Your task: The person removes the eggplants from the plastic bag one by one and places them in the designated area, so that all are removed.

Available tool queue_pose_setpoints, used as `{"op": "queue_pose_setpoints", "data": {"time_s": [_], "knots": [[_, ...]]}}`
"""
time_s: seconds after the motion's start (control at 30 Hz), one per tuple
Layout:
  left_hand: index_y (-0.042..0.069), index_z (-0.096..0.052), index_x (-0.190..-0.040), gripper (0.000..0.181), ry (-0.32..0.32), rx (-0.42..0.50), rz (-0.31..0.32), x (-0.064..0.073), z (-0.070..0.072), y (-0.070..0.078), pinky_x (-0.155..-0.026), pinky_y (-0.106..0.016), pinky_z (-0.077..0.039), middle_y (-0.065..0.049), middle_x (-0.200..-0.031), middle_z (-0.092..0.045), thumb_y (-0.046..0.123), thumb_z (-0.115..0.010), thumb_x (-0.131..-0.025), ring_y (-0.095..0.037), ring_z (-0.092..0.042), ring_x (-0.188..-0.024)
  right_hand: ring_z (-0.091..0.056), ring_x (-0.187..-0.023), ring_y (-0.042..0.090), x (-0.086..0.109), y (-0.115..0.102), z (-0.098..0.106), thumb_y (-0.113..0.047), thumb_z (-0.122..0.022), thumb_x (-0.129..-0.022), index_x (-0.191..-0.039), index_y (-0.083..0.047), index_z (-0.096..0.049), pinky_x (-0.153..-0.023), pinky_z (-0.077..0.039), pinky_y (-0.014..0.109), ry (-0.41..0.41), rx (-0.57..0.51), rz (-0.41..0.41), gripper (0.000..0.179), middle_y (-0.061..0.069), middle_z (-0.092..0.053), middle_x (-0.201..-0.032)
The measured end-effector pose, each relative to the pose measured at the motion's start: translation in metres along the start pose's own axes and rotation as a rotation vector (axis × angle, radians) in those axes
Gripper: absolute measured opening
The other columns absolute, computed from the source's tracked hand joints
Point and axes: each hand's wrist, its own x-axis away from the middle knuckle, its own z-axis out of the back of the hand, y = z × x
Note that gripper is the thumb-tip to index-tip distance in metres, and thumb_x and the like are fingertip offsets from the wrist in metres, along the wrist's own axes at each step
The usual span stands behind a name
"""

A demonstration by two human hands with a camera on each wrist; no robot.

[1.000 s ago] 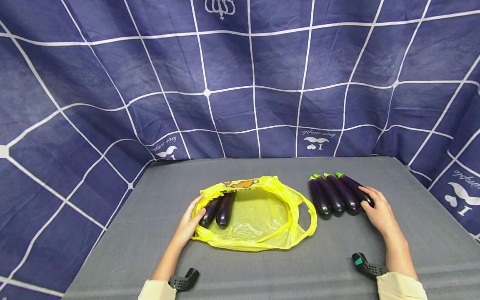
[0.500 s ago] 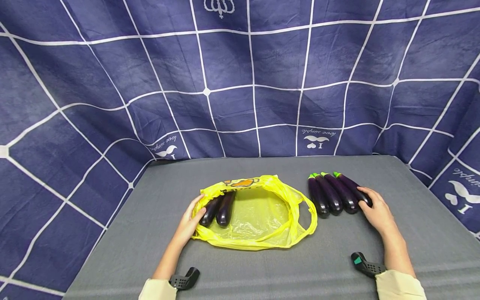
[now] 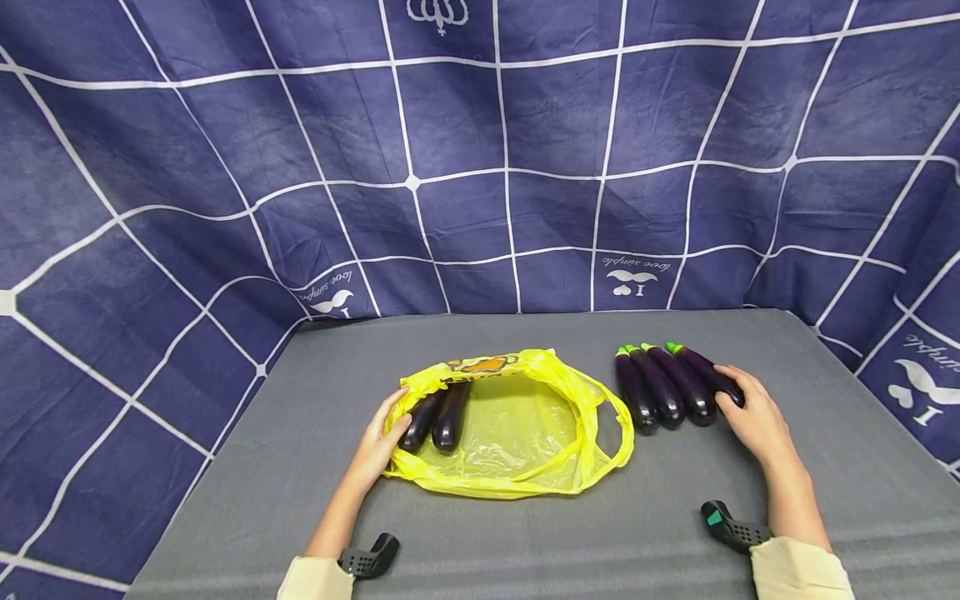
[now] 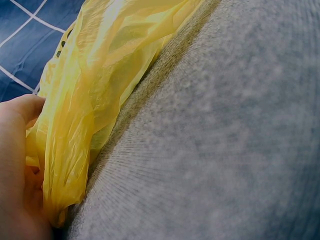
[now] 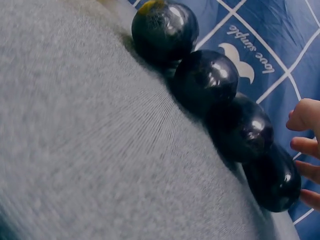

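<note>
A yellow plastic bag [image 3: 517, 487] lies with its mouth open toward me, and two eggplants [image 3: 450, 425] are inside at its left. My left hand [image 3: 375, 446] grips the bag's left edge, with the thumb on the inner side; the left wrist view shows the bunched bag [image 4: 67, 165] against that hand. To the right, several eggplants [image 3: 663, 392] lie side by side, green stem ends away from me. My right hand [image 3: 757, 421] touches the near end of the rightmost eggplant [image 3: 701, 367]. In the right wrist view its thumb [image 5: 302, 115] stands apart from that eggplant.
Grey cloth [image 3: 645, 508] covers the table. A blue curtain [image 3: 555, 125] with white grid lines hangs behind it and at both sides. The bag's handle loop [image 3: 626, 429] reaches toward the row of eggplants.
The rightmost eggplants have shifted slightly left together with my right hand, so the row is a little tighter. My left hand and the bag have stayed in place.
</note>
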Motion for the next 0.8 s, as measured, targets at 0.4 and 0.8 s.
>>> {"op": "queue_pose_setpoints", "data": {"time_s": [0.4, 0.8], "knots": [[0.015, -0.037, -0.137, 0.046, -0.009, 0.022, -0.012, 0.001, 0.0, -0.001, -0.11, -0.051, -0.014, -0.011, -0.145, -0.034, 0.023, -0.05, -0.093, -0.027, -0.022, -0.137, -0.034, -0.12, 0.052, -0.001, -0.017, 0.006, -0.024, -0.041, -0.092, -0.135, -0.012, -0.042, -0.089, -0.029, 0.062, -0.006, 0.035, -0.006, 0.044, 0.027, -0.038, -0.136], [0.014, -0.038, -0.137, 0.046, -0.003, 0.016, -0.024, 0.0, 0.0, -0.001, -0.11, -0.051, -0.015, -0.011, -0.144, -0.035, 0.023, -0.05, -0.093, -0.029, -0.022, -0.136, -0.037, -0.119, 0.05, -0.002, -0.037, 0.004, -0.025, -0.042, -0.092, -0.132, -0.012, -0.046, -0.089, -0.029, 0.062, 0.013, 0.04, 0.072, 0.042, 0.024, -0.043, -0.133]]}}
